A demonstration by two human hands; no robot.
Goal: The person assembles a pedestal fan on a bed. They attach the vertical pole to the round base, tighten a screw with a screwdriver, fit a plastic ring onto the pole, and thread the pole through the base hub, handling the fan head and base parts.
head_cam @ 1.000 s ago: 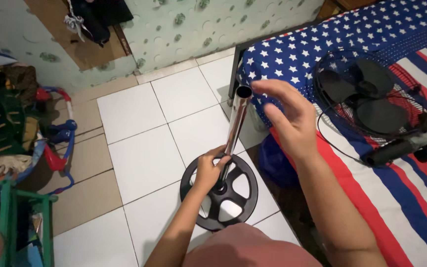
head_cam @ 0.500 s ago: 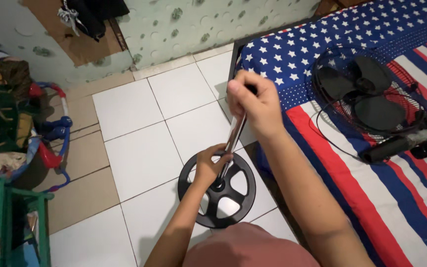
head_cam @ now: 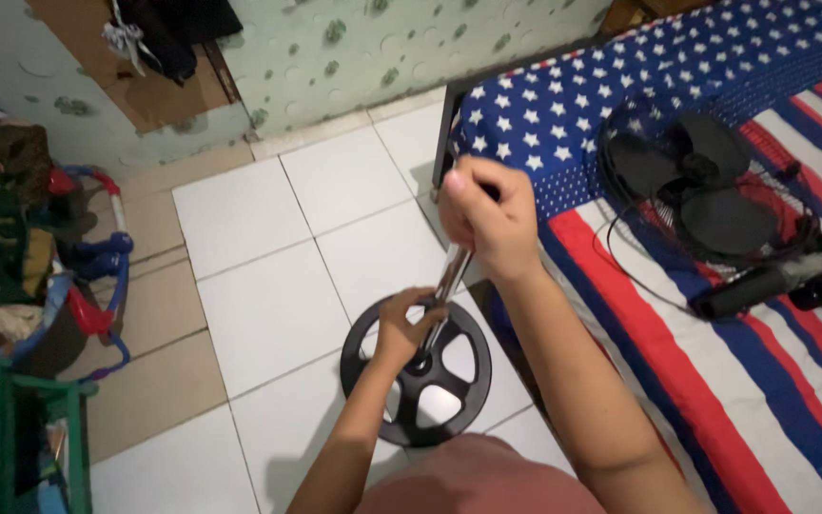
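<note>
- There is one shiny metal pole [head_cam: 451,276] and one round black base [head_cam: 417,371] with spokes, low in the middle of the frame on the white tile floor [head_cam: 268,314].
- On the right is one bed [head_cam: 715,381] with a stars-and-stripes sheet. One black fan head [head_cam: 706,195] lies on it.
- The right hand [head_cam: 487,217] is shut tight around the pole's top.
- The left hand [head_cam: 406,328] grips the pole low down, by the base's middle.

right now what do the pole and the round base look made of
Pole: looks like chromed or polished metal, with bright mirror-like streaks along it. Round base: matte black, spoked, probably moulded plastic, though painted metal can't be ruled out; it shows no shine.
</note>
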